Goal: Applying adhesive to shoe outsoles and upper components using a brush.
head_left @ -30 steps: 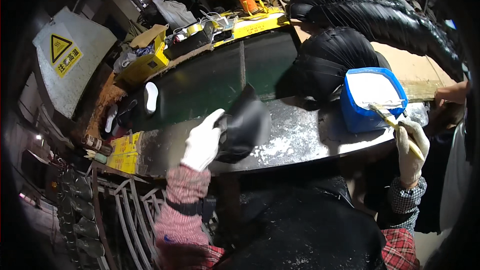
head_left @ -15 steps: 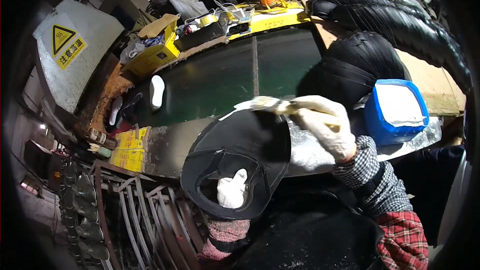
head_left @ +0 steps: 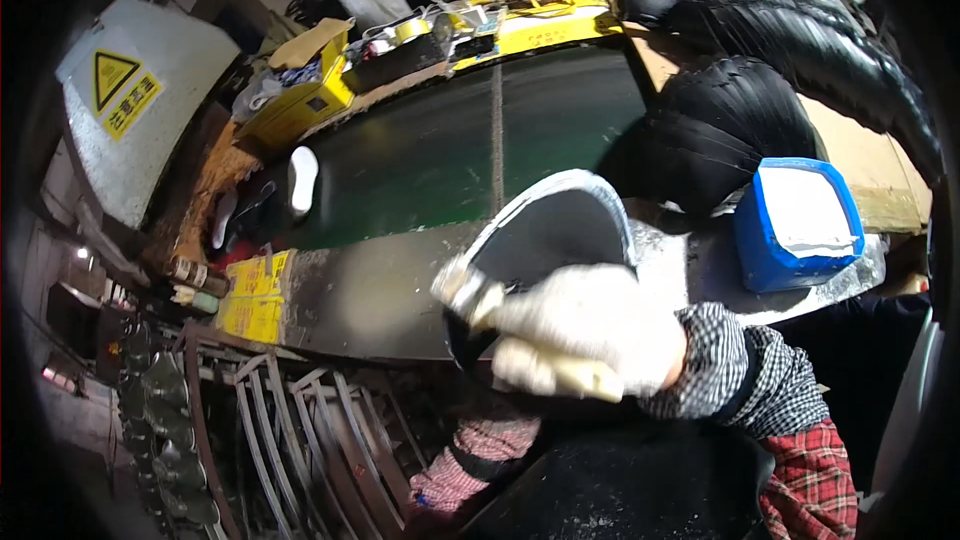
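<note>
The near edge of the table point(head_left: 370, 290) is overlapped by the tilted black piece point(head_left: 560, 235). The left hand is hidden; its grip cannot be told. By the right hand point(head_left: 605, 325), the brush point(head_left: 462, 287) is gripped at the piece's left rim. A short white streak is now lengthened into a band point(head_left: 575, 178) around the upper rim, which is largely coated.

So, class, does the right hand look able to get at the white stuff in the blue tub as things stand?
Probably yes: the right hand holds a brush, and the blue tub stands to its right, the white stuff uncovered, with nothing seen blocking the way.
</note>
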`<state>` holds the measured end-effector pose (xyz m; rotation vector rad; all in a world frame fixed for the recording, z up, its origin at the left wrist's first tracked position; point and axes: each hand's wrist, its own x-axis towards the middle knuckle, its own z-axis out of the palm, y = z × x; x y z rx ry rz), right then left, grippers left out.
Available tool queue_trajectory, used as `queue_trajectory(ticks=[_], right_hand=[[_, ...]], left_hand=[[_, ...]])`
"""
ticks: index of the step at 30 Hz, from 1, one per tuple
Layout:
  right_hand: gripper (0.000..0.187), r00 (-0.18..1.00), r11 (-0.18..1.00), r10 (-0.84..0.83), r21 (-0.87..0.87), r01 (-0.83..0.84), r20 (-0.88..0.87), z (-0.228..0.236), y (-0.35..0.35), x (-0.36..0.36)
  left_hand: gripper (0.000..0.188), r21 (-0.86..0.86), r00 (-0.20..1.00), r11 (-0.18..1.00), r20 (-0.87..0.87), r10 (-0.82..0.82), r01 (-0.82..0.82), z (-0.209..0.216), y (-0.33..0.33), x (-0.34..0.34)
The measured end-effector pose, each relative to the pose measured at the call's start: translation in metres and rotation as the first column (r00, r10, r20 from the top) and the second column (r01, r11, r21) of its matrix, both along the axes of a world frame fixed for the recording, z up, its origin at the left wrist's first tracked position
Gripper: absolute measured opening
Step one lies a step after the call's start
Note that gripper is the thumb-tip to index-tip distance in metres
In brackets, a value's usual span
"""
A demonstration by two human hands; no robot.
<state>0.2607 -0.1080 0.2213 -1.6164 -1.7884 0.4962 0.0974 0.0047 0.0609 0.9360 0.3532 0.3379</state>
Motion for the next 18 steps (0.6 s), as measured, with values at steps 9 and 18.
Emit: queue_trajectory(ticks=[9,18], right_hand=[[0.035,0.986,0.907,-0.016,0.412,0.084,-0.165,-0.012,-0.030,-0.024],[0.023,0.692,0.914,-0.333,-0.039,0.403,-0.640,-0.046,-0.107,0.005]], left_hand=[[0.035,0.134,0.997,0.989,0.039,-0.068,0.062,0.035,-0.001,0.000],[0.037,0.798,0.982,0.596,0.025,-0.186,0.092,0.107,0.064,0.041]])
